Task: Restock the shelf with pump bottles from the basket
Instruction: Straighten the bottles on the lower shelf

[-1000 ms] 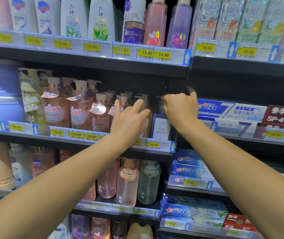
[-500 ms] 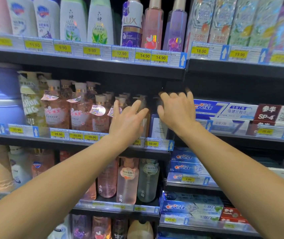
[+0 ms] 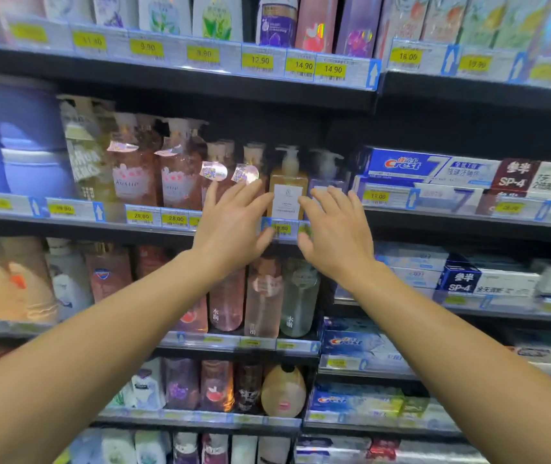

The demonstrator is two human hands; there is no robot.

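1. Head camera looks at a shop shelf (image 3: 167,226) where both our bare arms reach forward and up to the middle tier.
2. Our left hand (image 3: 230,229) is spread, fingers straight and relaxed, gripping nothing; its fingertips lie just left of the amber pump bottle (image 3: 288,189), and we cannot tell if they touch it.
3. Our right hand (image 3: 334,232) is likewise spread with straight fingers, holding nothing, just right of the same bottle.
4. The two hands are apart, one on each side of the amber pump bottle, with its white label showing in the gap between them.
5. That bottle stands upright at the front edge of the middle tier, above a yellow price tag (image 3: 281,228), with its white pump head pointing left.
6. Just to its right stands a pale bluish pump bottle (image 3: 326,172), partly hidden behind our right fingers.
7. To the left, a row of pink pump bottles (image 3: 180,175) stands upright; two of them carry shiny holographic stickers (image 3: 214,170).
8. Further left on the same tier are lavender tubs (image 3: 23,128), stacked.
9. Right of the divider, Crest toothpaste boxes (image 3: 408,164) lie flat, with dark red SP-4 boxes (image 3: 513,175) beside them.
10. The tier below holds tall, upright pink and clear bottles (image 3: 264,296).
11. The picture is somewhat blurred, so most small labels cannot be read.
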